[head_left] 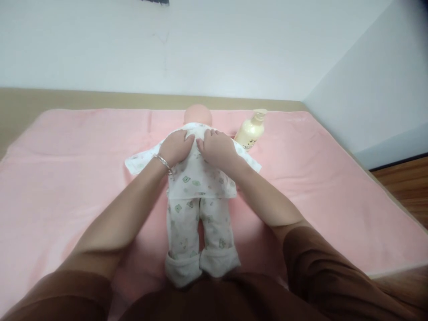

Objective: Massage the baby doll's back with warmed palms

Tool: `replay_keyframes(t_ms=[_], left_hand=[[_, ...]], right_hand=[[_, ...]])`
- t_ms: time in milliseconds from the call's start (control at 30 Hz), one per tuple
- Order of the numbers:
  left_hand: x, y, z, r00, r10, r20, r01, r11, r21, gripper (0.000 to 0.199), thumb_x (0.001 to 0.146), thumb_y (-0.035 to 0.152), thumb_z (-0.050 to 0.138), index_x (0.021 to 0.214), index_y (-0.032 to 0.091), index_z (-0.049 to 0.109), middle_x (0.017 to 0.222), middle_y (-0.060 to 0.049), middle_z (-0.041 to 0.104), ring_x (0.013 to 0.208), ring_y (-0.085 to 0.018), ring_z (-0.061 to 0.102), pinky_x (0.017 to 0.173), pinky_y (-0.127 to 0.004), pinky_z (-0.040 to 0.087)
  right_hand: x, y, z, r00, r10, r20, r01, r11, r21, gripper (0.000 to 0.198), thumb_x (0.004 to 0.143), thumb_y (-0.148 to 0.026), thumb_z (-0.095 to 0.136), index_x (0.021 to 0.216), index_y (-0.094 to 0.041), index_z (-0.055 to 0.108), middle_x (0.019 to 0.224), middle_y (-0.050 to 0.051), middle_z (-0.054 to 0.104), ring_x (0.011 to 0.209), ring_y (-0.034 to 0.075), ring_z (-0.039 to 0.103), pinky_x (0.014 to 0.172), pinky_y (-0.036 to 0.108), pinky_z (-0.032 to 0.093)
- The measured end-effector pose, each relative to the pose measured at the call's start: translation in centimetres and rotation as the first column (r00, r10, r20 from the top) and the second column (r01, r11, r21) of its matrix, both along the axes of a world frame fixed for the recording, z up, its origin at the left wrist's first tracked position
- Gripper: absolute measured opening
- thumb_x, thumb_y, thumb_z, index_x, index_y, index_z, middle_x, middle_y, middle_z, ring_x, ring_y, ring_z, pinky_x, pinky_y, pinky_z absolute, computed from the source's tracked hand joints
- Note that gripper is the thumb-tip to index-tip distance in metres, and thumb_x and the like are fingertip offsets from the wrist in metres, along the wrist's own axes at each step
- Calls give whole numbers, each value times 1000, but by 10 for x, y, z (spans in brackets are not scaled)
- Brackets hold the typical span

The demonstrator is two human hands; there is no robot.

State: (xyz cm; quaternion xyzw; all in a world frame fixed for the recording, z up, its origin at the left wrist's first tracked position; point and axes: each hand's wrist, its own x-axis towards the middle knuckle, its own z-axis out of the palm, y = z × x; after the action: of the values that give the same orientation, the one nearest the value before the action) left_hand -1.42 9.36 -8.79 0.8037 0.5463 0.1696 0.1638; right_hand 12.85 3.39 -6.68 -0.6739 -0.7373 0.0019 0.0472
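Note:
A baby doll [198, 117] lies stretched out in front of me with its bald head at the far end, no face showing. It wears a white printed top [200, 183] and matching white trousers [182, 223] with turned-up cuffs. My left hand [176, 147], a silver bracelet at its wrist, lies on the upper left of the top, thumb apart from the fingers. Mirroring it, my right hand [217, 148] rests on the upper right of the top with its thumb turned inward. Both hands look laid flat against the cloth, and their fingertips are partly hidden.
A cream pump bottle [250, 131] stands just right of the doll, close to its right sleeve. Beneath everything spreads a pink blanket [327, 191] over a tan surface [20, 100]. A white wall [234, 49] rises behind, and wooden flooring [404, 183] shows at the right.

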Motion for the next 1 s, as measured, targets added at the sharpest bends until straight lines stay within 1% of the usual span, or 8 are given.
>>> replay_keyframes(t_ms=[100, 167, 367, 433, 533, 700, 867, 1000], left_hand=[[-2, 8, -8, 998, 7, 62, -6, 1000, -20, 46, 100, 41, 27, 95, 17, 66, 107, -13, 73, 97, -26, 65, 89, -38, 49], [1, 4, -12, 999, 32, 8, -33, 999, 25, 48, 100, 38, 25, 103, 14, 66, 112, -17, 72, 104, -28, 65, 94, -41, 49], [19, -35, -12, 987, 67, -148, -22, 957, 290, 42, 97, 25, 33, 124, 6, 60, 129, -24, 64, 126, -34, 58, 110, -48, 45], [18, -37, -10, 989, 4, -147, 39, 957, 286, 40, 95, 22, 35, 122, 6, 60, 131, -23, 63, 128, -34, 57, 112, -48, 44], [10, -21, -8, 993, -64, -99, 81, 982, 173, 32, 93, 21, 36, 106, 11, 64, 117, -21, 69, 117, -33, 62, 105, -46, 49], [-2, 10, -12, 999, -2, 40, 1, 1000, 24, 34, 95, 36, 35, 98, 17, 63, 107, -14, 72, 101, -28, 65, 91, -41, 52], [7, -7, -10, 999, 16, -40, -11, 993, 120, 37, 98, 30, 30, 99, 13, 63, 106, -17, 70, 104, -29, 64, 97, -43, 50], [16, -32, 2, 983, -105, -149, 137, 965, 222, 35, 93, 19, 35, 111, 6, 62, 122, -23, 65, 120, -34, 58, 111, -47, 44]], right_hand=[[-6, -7, 1, 998, 56, 31, -57, 998, 14, 52, 105, -33, 28, 132, 5, 52, 130, 27, 62, 124, 38, 57, 107, 45, 43], [-4, -1, -1, 997, 71, -33, -70, 998, 4, 49, 104, -29, 30, 132, 3, 53, 132, 26, 61, 126, 37, 57, 107, 44, 43], [13, 31, -14, 955, -144, -260, 136, 990, -48, 53, 104, -39, 28, 125, -2, 61, 132, 24, 64, 125, 34, 59, 108, 43, 44], [12, 30, -15, 961, -141, -239, 136, 990, -37, 54, 104, -41, 27, 122, -4, 62, 128, 23, 67, 121, 34, 61, 107, 43, 44], [3, 14, -11, 991, -80, -107, 83, 996, 27, 53, 106, -36, 23, 120, -2, 61, 121, 24, 68, 118, 34, 62, 104, 43, 44], [-12, -8, -5, 999, -20, 41, 17, 997, 77, 52, 105, -36, 24, 116, 1, 60, 110, 26, 68, 106, 34, 64, 91, 41, 47], [3, 14, -11, 995, -57, -79, 60, 997, 44, 47, 104, -35, 28, 112, -7, 64, 114, 21, 70, 111, 32, 65, 95, 39, 48], [15, 30, -13, 973, -118, -197, 107, 992, -70, 49, 104, -41, 29, 115, -9, 64, 118, 20, 71, 109, 32, 67, 93, 40, 50]])
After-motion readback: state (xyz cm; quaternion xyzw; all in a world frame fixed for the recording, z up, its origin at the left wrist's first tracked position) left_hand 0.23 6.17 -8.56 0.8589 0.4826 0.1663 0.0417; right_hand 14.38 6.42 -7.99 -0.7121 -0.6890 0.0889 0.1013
